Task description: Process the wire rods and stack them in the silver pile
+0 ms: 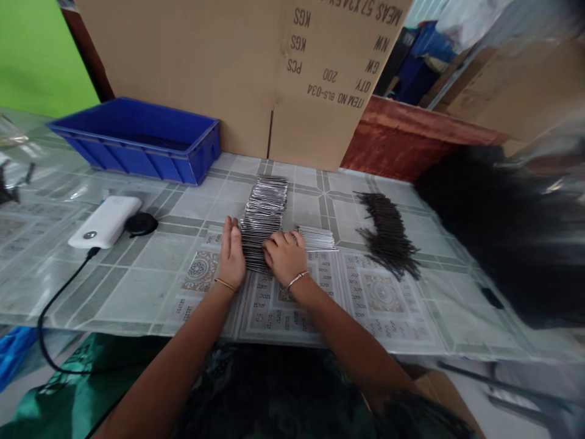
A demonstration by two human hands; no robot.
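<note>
A long row of thin, shiny metal rods (265, 210) lies on the tablecloth in front of me, stacked side by side. My left hand (232, 259) stands on edge along the row's left ends, fingers stretched out and together, palm facing the rods. On the opposite side my right hand (287, 255) has its fingers bent and closed at the near right ends of the row; the fingertips are partly hidden. Just beyond the right hand sits a smaller bunch of pale, silvery rods (317, 238). Farther right is a heap of dark brown, thin rods (390, 235).
A blue plastic bin (150, 160) stands at the back left, beside a large cardboard box (192, 67). On the left lie a white power bank (106, 221) with a black cable and a round black object (141, 224). A large black shape (493, 225) borders the right.
</note>
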